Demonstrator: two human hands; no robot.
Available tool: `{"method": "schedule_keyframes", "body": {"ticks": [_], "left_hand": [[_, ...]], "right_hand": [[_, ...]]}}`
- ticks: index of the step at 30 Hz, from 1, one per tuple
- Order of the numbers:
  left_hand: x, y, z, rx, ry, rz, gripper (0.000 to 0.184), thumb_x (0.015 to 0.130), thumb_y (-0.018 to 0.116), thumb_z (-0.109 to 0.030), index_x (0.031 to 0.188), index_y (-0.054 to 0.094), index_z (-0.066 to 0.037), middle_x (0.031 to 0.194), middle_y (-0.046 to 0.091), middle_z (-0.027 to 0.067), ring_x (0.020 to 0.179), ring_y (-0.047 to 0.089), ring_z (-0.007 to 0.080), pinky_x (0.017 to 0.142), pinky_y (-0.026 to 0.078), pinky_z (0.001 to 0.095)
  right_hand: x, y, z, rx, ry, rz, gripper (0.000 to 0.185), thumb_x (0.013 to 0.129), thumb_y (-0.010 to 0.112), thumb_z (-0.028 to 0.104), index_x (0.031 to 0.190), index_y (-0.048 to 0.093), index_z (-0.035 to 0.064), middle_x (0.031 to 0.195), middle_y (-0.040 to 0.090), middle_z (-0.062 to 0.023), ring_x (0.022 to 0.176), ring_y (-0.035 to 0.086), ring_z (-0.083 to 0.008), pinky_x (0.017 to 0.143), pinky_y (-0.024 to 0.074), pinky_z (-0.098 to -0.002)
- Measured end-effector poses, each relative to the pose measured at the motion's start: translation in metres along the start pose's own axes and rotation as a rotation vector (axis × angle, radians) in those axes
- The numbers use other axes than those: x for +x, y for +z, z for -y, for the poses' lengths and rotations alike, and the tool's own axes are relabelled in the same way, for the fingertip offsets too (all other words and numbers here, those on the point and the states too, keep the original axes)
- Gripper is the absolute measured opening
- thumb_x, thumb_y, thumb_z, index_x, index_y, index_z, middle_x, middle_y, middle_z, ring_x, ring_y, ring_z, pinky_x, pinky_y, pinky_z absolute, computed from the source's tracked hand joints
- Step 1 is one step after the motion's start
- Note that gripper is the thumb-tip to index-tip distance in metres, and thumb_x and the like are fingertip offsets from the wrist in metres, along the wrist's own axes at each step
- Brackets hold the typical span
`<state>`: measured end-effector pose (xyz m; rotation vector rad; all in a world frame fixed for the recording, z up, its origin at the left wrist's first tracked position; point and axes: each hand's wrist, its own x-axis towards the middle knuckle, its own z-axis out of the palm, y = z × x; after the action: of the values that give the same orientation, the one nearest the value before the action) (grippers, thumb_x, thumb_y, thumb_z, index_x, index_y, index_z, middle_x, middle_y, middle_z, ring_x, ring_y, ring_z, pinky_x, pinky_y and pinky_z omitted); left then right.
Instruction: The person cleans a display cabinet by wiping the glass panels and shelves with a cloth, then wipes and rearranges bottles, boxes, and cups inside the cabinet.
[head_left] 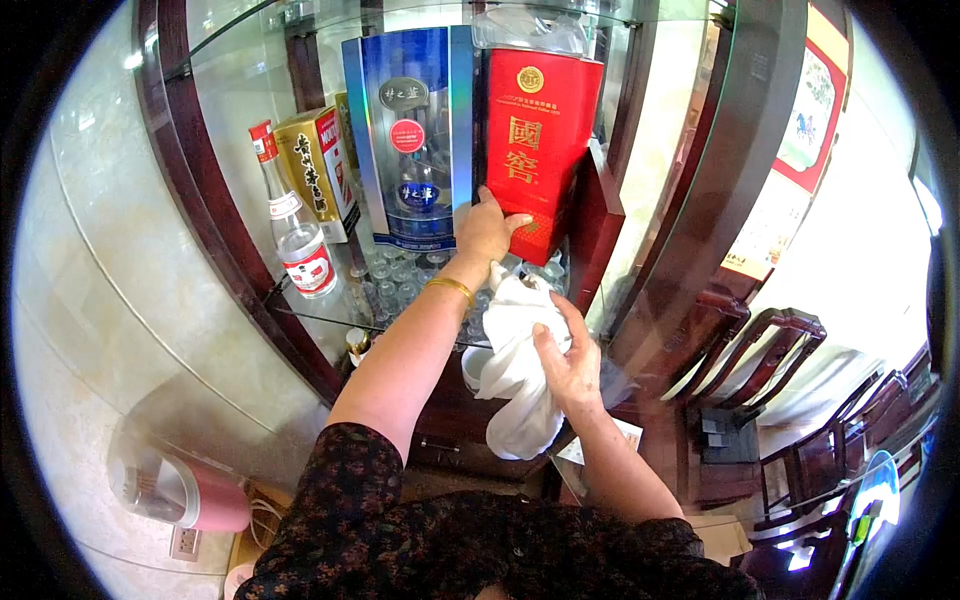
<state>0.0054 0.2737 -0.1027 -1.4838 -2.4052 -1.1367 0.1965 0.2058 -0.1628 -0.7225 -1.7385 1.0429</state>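
Observation:
On the glass shelf of a dark wooden cabinet, a red liquor box with gold lettering leans slightly. My left hand grips its lower left edge, thumb on the front face and a finger along the side. A bunched white cloth hangs from my right hand, which is closed around it just below the box. To the left of the red box stands a tall blue bottle box with a clear front. Farther left are a gold, white and red box and a clear liquor bottle with a red cap.
Several small glasses show below the shelf's boxes. A reddish wooden panel stands right of the red box. Dark wooden chairs are at the right, and a pink and white container sits at lower left.

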Motion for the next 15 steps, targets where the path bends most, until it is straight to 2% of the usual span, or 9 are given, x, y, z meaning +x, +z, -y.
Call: {"method": "schedule_keyframes", "body": {"ticks": [3,5,7,9,10,12,14,15], "left_hand": [[-0.003,-0.009,-0.004,0.068,0.000,0.039,0.086,0.074,0.067,-0.044,0.126,0.032,0.014,0.092,0.063,0.0246,0.089,0.061,0.0338,0.076,0.049,0.0391],[0.000,-0.008,0.003,0.084,0.030,0.031,0.086,0.074,0.067,-0.045,0.125,0.032,0.015,0.090,0.063,0.0245,0.089,0.062,0.0333,0.075,0.049,0.0400],[0.002,-0.011,0.004,0.097,0.066,0.023,0.086,0.074,0.067,-0.045,0.124,0.033,0.016,0.089,0.063,0.0244,0.088,0.062,0.0329,0.074,0.049,0.0408],[-0.001,-0.016,0.002,0.132,0.091,-0.006,0.062,0.077,0.065,-0.043,0.115,0.044,0.001,0.093,0.062,0.0239,0.088,0.060,0.0387,0.077,0.048,0.0456],[-0.001,-0.024,0.000,0.135,0.093,-0.005,0.062,0.077,0.065,-0.043,0.115,0.044,0.001,0.093,0.062,0.0239,0.088,0.060,0.0387,0.077,0.048,0.0456],[0.003,-0.052,-0.007,0.161,0.208,-0.092,0.052,0.082,0.061,-0.038,0.117,0.045,-0.002,0.088,0.064,0.0188,0.083,0.061,0.0363,0.075,0.048,0.0451],[0.007,-0.090,-0.033,0.100,0.239,-0.212,0.045,0.085,0.058,-0.032,0.118,0.046,-0.003,0.087,0.063,0.0209,0.083,0.062,0.0359,0.068,0.050,0.0426],[0.021,-0.097,-0.035,0.047,0.320,-0.383,0.048,0.085,0.057,-0.033,0.121,0.044,-0.006,0.086,0.063,0.0184,0.082,0.062,0.0355,0.069,0.050,0.0431]], "right_hand": [[0.000,-0.001,0.000,0.041,-0.047,-0.001,0.043,0.084,0.060,0.017,0.123,0.049,0.0041,0.095,0.061,-0.0081,0.088,0.053,-0.0112,0.081,0.0431,-0.0262],[0.001,-0.001,-0.002,0.049,0.009,0.011,0.048,0.081,0.063,0.021,0.124,0.049,0.0051,0.104,0.062,-0.0124,0.091,0.057,-0.0135,0.082,0.0440,-0.0264],[0.002,0.001,-0.013,0.011,-0.027,-0.012,0.048,0.081,0.063,0.022,0.124,0.050,0.0056,0.104,0.062,-0.0131,0.090,0.057,-0.0146,0.081,0.0445,-0.0268],[0.004,0.001,-0.013,-0.032,-0.060,-0.033,0.047,0.081,0.064,0.023,0.123,0.050,0.0061,0.104,0.062,-0.0138,0.089,0.058,-0.0157,0.080,0.0449,-0.0272],[0.002,0.000,-0.008,-0.010,-0.038,-0.012,0.045,0.083,0.062,0.020,0.123,0.050,0.0046,0.100,0.062,-0.0105,0.089,0.055,-0.0131,0.081,0.0439,-0.0264],[0.002,0.000,-0.006,0.023,-0.017,0.003,0.042,0.085,0.060,0.016,0.123,0.049,0.0031,0.097,0.061,-0.0071,0.089,0.052,-0.0106,0.082,0.0428,-0.0256],[0.001,0.000,-0.008,0.035,0.015,0.033,0.043,0.085,0.060,0.017,0.124,0.049,0.0030,0.100,0.060,-0.0082,0.093,0.052,-0.0116,0.085,0.0415,-0.0261],[0.000,0.000,-0.008,0.039,0.016,0.027,0.043,0.085,0.060,0.017,0.124,0.049,0.0030,0.100,0.060,-0.0082,0.093,0.052,-0.0116,0.085,0.0415,-0.0261]]}}
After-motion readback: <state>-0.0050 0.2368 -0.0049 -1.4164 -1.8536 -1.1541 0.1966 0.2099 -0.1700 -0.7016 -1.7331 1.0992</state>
